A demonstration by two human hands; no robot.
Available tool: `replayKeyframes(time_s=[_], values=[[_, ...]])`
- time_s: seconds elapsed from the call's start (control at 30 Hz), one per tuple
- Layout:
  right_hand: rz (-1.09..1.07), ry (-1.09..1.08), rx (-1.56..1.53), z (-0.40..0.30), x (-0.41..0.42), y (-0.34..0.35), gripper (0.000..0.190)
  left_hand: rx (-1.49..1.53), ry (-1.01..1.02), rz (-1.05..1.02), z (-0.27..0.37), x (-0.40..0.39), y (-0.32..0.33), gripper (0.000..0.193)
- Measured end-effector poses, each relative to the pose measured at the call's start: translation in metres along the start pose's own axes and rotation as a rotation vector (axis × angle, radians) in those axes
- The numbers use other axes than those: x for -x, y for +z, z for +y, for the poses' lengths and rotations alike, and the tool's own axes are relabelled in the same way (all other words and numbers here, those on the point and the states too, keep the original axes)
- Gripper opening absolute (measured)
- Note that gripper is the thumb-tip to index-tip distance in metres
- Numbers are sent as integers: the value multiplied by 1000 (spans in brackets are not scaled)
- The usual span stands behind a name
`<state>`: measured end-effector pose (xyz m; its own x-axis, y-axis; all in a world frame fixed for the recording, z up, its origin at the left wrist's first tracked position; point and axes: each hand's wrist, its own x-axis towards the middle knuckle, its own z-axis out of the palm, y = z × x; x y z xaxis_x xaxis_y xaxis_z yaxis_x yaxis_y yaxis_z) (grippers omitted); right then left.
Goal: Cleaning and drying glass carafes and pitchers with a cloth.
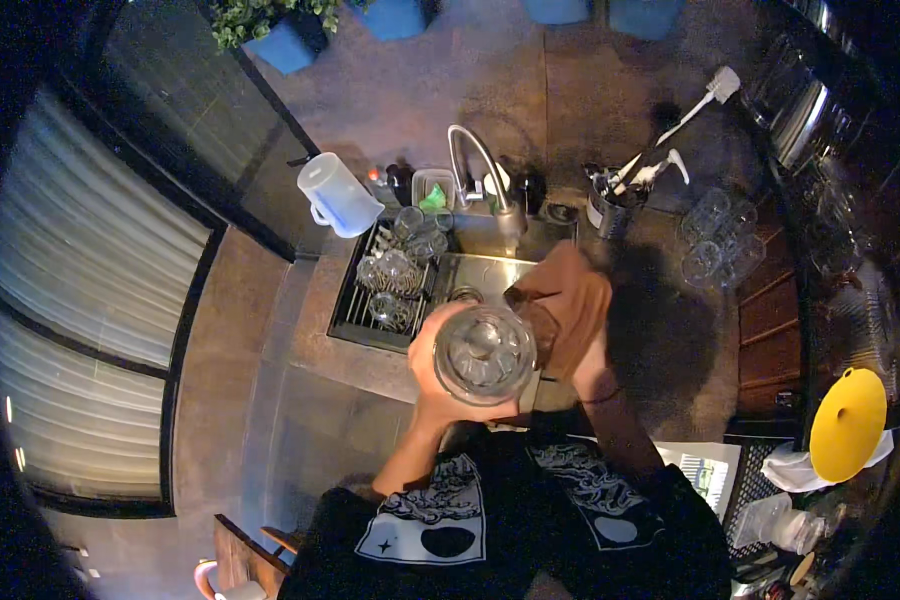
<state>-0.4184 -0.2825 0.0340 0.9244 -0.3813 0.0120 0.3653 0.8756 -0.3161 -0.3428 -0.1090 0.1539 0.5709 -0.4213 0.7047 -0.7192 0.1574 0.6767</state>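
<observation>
My left hand is wrapped around a clear drinking glass, seen almost straight along its axis. Beside it, my right hand grips a brown cloth, which hangs over the fingers and hides most of them. The cloth's near edge lies close to the glass; whether they touch I cannot tell. Both hands are in front of a stainless-steel sink. Above its basin curves a metal faucet. To the left, several clear glasses rest on a dark draining rack.
A translucent pitcher is propped upside down at the rack's back corner. Right of the sink stand a utensil holder with brushes and a group of clear glasses. A yellow lid-like disc is at far right; a wooden chair is lower left.
</observation>
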Motion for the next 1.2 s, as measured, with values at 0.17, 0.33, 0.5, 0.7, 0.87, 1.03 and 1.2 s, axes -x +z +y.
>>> replayKeyframes(time_s=[0.17,0.33,0.5,0.7,0.87,1.03,1.2], values=[[279,135,350,33,36,39,46,138,-43,-65,-2,5,21,88],[104,208,220,44,21,39,45,110,-136,-219,0,-1,16,94],[28,-403,1369,19,-11,41,39,166,-266,-174,-13,2,3,94],[-108,-422,1426,-38,2,111,28,85,-569,-397,-5,-12,-20,91],[-788,-540,1803,-49,-4,144,24,-281,-93,-497,1,-20,-25,75],[-1247,-231,1893,-34,-10,126,22,-243,-328,-727,6,-15,-25,84],[-1383,-237,1785,-5,-9,103,18,-335,-175,-745,15,-18,-29,79]])
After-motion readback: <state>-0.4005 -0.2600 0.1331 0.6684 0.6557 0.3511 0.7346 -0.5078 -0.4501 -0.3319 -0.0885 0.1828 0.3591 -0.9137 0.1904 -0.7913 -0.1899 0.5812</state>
